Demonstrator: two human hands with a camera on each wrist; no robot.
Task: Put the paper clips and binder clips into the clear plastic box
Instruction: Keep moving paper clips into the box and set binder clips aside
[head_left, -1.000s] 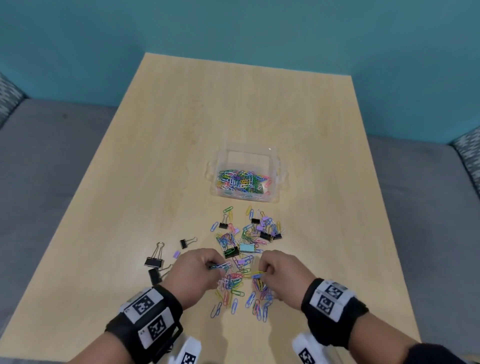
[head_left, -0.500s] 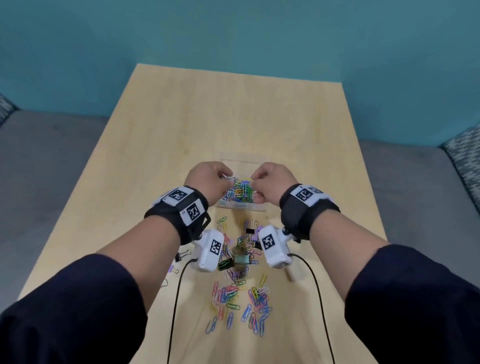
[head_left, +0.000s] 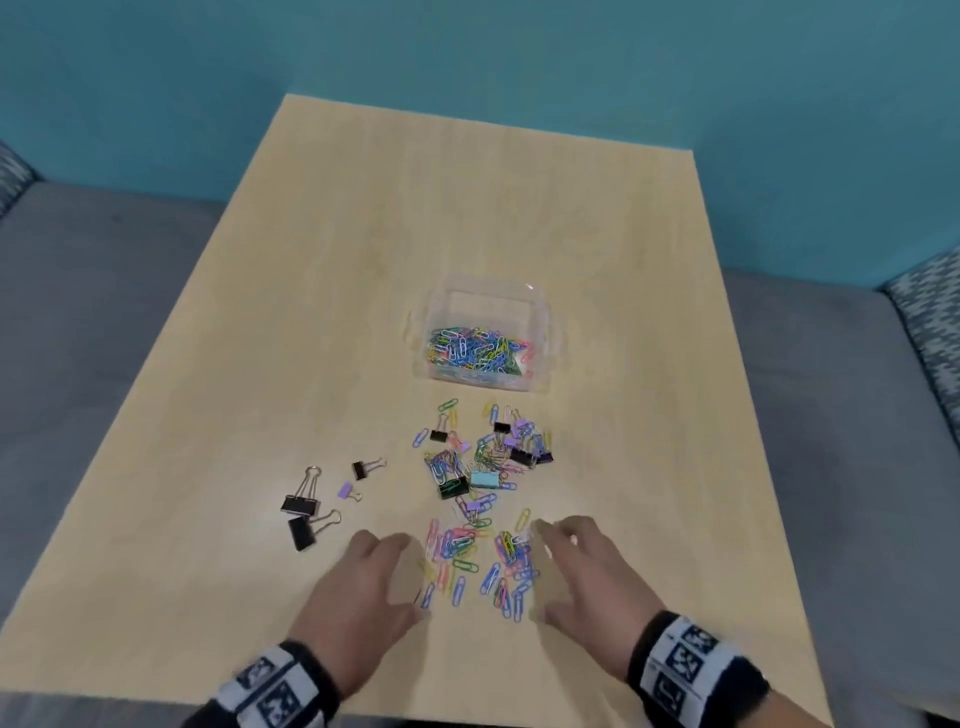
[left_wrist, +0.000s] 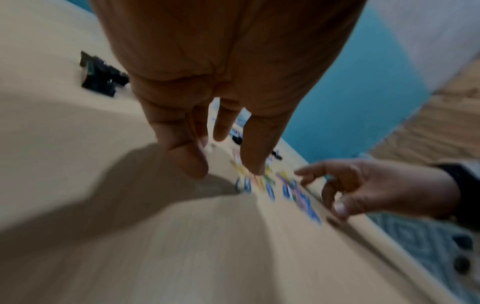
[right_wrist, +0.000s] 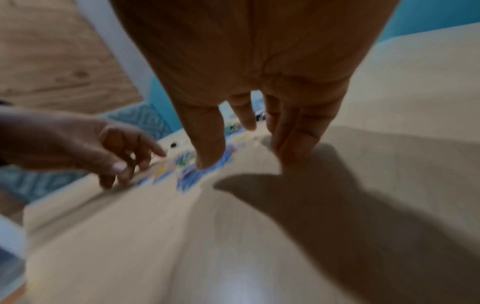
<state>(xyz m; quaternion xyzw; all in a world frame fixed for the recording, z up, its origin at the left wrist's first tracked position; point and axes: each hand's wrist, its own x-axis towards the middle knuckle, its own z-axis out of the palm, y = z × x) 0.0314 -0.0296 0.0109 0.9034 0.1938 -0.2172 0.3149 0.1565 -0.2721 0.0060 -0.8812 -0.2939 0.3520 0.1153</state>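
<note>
On the table, toward its left, a few black binder clips lay untouched; the left hand hung beside a loose heap of paper clips, fingers spread and empty, and the right hand flanked it likewise. Farther back, the clear plastic box held one layer of clips, so I judged roughly half remained

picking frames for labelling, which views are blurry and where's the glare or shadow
Head view: mostly sharp, slight softness on the left hand and right hand, a small glint on the clear plastic box. Left wrist view: heavy motion blur on the paper clips, a dark hand shadow on the table. Right wrist view: equally smeared, shadow at right, bright glare low on the table.
</note>
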